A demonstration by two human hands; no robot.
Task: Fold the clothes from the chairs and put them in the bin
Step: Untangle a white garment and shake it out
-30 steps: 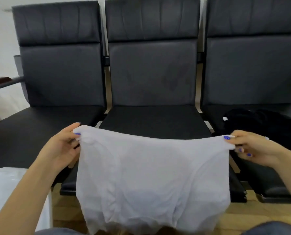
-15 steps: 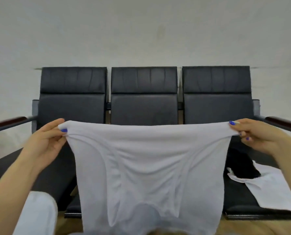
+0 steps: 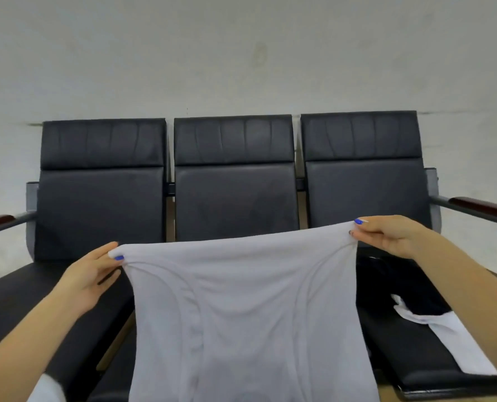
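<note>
We hold the white garment (image 3: 250, 309) stretched mid-frame: left hand (image 3: 92, 274) and right hand (image 3: 392, 232) each have fingers (image 3: 366, 221) clamped on a top corner.

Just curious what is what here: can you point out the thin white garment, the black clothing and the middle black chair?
thin white garment (image 3: 250, 309), head view, its hanging front
black clothing (image 3: 398, 282), head view, its crumpled middle
middle black chair (image 3: 235, 198), head view, its backrest

A waiting-room or office setting: three joined black padded chairs (image 3: 234, 181) with armrests against a plain white wall (image 3: 241, 53).
</note>
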